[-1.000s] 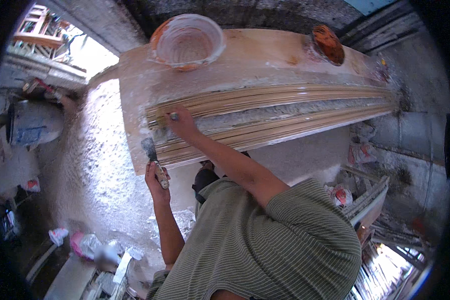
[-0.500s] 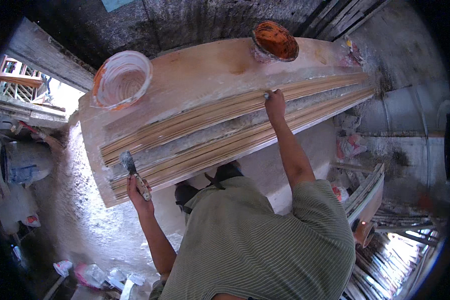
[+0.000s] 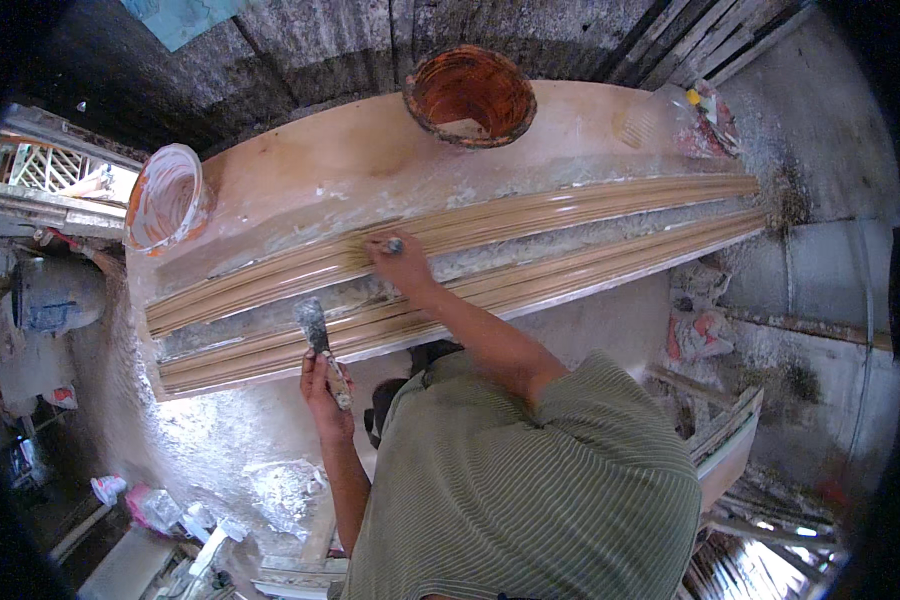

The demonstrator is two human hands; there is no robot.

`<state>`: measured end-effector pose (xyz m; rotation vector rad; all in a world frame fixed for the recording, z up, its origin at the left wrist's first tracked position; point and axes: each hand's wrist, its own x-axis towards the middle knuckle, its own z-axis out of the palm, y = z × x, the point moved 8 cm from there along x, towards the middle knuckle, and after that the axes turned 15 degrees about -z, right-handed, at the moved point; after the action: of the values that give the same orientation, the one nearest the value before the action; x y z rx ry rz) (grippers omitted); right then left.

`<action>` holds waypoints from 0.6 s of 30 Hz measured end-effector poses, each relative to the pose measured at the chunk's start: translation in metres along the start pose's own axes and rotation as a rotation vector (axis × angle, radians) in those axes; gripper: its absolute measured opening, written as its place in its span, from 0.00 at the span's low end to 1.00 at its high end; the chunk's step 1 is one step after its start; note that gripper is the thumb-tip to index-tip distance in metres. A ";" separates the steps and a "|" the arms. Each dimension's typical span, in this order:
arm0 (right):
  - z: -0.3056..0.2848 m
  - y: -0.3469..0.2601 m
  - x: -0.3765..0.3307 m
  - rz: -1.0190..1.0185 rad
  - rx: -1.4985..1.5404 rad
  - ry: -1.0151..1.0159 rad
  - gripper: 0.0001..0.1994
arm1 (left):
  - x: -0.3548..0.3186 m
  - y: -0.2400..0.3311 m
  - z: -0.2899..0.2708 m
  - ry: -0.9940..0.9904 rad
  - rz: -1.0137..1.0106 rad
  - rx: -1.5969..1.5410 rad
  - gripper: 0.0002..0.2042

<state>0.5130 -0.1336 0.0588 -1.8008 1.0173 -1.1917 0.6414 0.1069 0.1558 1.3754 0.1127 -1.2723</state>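
the moulding [image 3: 570, 215] is lying lengthwise on the bench [image 3: 300, 170], two tan ribbed strips with a grey, crusted channel between them. the right hand [image 3: 398, 262] is pressing on the upper strip, fingers pinching a small dark tool [image 3: 394, 245]. the left hand [image 3: 322, 385] is gripping a putty knife [image 3: 318, 335] by its handle, blade raised just beside the bench's near edge. an orange bucket [image 3: 470, 95] and a pale tub [image 3: 165, 195] are sitting behind. pressing too hard is likely risking a gouge in the ribs, and a careless elbow could be tipping the tub off its corner.
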 end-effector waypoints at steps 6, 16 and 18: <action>-0.203 0.058 0.020 -0.008 -0.215 0.022 0.07 | -0.022 -0.088 0.063 0.073 -0.023 -0.016 0.12; -0.446 0.125 0.031 -0.223 -0.538 0.021 0.08 | -0.072 -0.270 0.170 0.153 -0.028 -0.274 0.09; -0.494 0.150 0.034 -0.170 -0.628 0.020 0.09 | -0.092 -0.300 0.202 0.147 -0.051 -0.283 0.09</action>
<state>0.0236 -0.2994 0.0858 -2.3984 1.3797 -1.0562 0.2746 0.0986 0.0869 1.2252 0.4164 -1.1470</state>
